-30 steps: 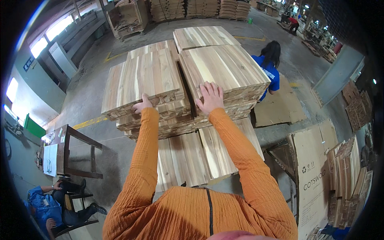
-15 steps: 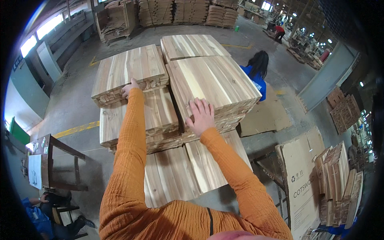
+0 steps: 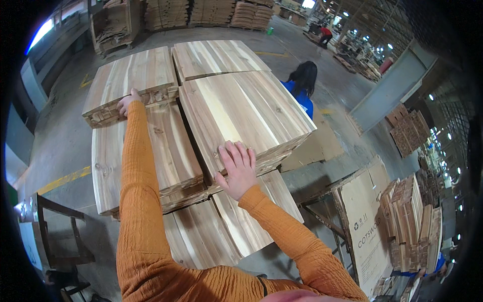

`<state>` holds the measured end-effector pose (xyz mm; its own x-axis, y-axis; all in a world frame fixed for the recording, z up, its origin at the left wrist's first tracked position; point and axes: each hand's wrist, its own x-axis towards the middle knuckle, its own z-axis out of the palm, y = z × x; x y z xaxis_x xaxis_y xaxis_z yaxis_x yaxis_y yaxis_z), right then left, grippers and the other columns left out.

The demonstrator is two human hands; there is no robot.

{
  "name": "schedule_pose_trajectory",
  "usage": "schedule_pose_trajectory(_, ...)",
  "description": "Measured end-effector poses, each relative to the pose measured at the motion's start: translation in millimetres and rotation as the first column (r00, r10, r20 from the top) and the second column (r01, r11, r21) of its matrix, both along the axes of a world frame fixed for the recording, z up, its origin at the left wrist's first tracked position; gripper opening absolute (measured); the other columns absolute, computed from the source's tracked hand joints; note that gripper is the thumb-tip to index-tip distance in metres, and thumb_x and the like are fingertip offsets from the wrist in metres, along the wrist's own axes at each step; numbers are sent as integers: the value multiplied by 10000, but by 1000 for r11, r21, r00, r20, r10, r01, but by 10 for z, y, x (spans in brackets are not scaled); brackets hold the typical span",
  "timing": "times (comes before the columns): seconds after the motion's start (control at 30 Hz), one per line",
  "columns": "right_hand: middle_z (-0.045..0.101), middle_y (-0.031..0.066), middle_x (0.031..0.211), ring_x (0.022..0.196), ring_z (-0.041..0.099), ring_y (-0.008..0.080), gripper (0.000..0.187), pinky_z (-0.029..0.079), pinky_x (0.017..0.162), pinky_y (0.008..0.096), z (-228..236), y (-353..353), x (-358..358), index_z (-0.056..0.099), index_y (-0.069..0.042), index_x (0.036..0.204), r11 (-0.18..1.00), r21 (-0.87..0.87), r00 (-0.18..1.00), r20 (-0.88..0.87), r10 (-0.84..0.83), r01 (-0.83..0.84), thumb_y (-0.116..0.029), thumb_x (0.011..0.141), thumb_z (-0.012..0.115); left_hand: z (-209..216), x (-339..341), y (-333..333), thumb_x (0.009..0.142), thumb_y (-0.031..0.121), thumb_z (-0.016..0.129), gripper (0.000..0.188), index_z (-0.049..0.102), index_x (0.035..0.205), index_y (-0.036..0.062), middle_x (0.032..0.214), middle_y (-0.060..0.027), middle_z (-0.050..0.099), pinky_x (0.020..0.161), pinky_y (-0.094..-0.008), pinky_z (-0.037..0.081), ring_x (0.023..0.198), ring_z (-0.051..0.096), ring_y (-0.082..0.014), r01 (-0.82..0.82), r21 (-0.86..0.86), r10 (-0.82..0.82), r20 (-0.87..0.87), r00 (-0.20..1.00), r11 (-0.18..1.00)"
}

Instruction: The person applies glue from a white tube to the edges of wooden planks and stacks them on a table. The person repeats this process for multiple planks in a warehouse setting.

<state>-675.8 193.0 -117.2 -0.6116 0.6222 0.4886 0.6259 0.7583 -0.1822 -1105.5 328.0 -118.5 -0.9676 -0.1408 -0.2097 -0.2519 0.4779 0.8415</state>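
Note:
My left hand [image 3: 129, 102] is curled around the near edge of a short stack of wooden panels [image 3: 133, 73] at the far left. These lie on top of a wide striped panel [image 3: 143, 156], which is bare in front of them. My right hand [image 3: 237, 168] rests spread on the near corner of a large wooden panel [image 3: 236, 108], the top of a taller stack to the right. Its fingers lie flat, holding nothing. Behind that stack is another striped panel [image 3: 216, 58]. Lower panels [image 3: 201, 231] stick out nearest my body.
A person in blue [image 3: 302, 85] is beyond the right stack. A cardboard sheet [image 3: 365, 226] leans at the right, beside stacked wood pieces [image 3: 407, 216]. A dark table [image 3: 48, 226] stands at left. Bundled brown stacks [image 3: 211, 12] line the back.
The upper left stack has slid away from me, baring more of the panel beneath, with my left hand at its edge. My right hand stays on the right stack. The view has shifted right.

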Motion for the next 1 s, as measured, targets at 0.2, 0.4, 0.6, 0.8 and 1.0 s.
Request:
schedule_pose_trajectory(0.2, 343, 118, 1384, 1308, 256, 326, 659, 146, 1070, 522, 16, 19, 19, 393, -108, 1332, 1000, -28, 1000, -5, 7, -7, -345, 751, 595, -47, -52, 287, 660, 587, 693, 1170, 103, 1363, -137, 1328, -370, 280, 956, -489, 378, 1178, 418, -448, -24, -35, 22, -32, 999, 999)
schedule_pose_trajectory(0.4, 358, 114, 1364, 1300, 275, 321, 652, 156, 1073, 525, 41, -26, 29, 396, -105, 1321, 1000, -29, 1000, 2, 6, -6, -382, 769, 605, -161, -145, 265, 655, 632, 668, 1188, 116, 1352, -156, 1331, -373, 289, 962, -488, 376, 1185, 413, -446, 0, -73, -2, -31, 1000, 997)
schedule_pose_trajectory(0.6, 345, 121, 1383, 1327, 247, 316, 676, 130, 1101, 503, 46, -38, 67, 360, -95, 1338, 997, -70, 999, -46, 25, -28, -383, 776, 601, -174, 25, -222, 635, 584, 700, 1000, 340, 1319, -50, 1341, -254, 390, 1006, -427, 369, 1193, 452, -359, 333, 25, -326, -145, 934, 943)
schedule_pose_trajectory(0.8, 363, 117, 1371, 1326, 248, 316, 646, 132, 1105, 495, -56, 26, 98, 406, -91, 1310, 999, -42, 996, -91, -10, 7, -382, 770, 608, -272, 1911, -1176, 914, 248, 519, 309, 544, 1070, -18, 968, -106, 570, 820, -331, 440, 926, 532, -189, 603, 700, -378, -477, 793, 382)
schedule_pose_trajectory(1.0, 439, 164, 1330, 1263, 385, 304, 473, 281, 1067, 447, 47, -229, 560, 498, -85, 1242, 922, -192, 834, -514, 198, -337, -316, 833, 549, -778, 3931, -2835, 862, 57, 519, 113, 531, 755, 24, 658, -53, 549, 621, -276, 422, 640, 493, -134, 759, 585, -611, -498, 615, 287)
